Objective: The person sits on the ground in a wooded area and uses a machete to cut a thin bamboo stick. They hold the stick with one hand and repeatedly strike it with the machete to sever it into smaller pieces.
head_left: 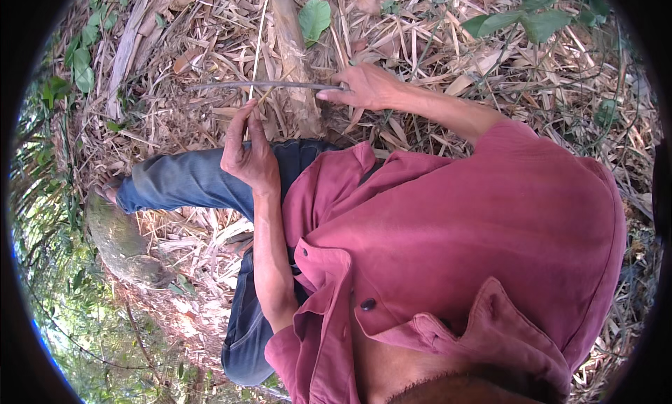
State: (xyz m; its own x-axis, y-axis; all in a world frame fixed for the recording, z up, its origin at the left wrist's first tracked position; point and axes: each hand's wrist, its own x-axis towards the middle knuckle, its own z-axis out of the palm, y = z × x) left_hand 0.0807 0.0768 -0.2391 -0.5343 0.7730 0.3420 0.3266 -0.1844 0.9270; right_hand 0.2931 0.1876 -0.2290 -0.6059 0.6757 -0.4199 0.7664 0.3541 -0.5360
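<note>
Our right hand (367,87), at twelve o'clock, is closed on a long blade (262,86) laid across a thin bamboo strip (257,40); our left hand (248,152) pinches that strip's lower end. Splitting looks barely begun, though the cut is hard to see. No packages or signs show.

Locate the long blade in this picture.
In the head view the blade lies level across the upper middle, gripped at its right end by the right hand, just above the left hand and crossing a thin strip.
</note>
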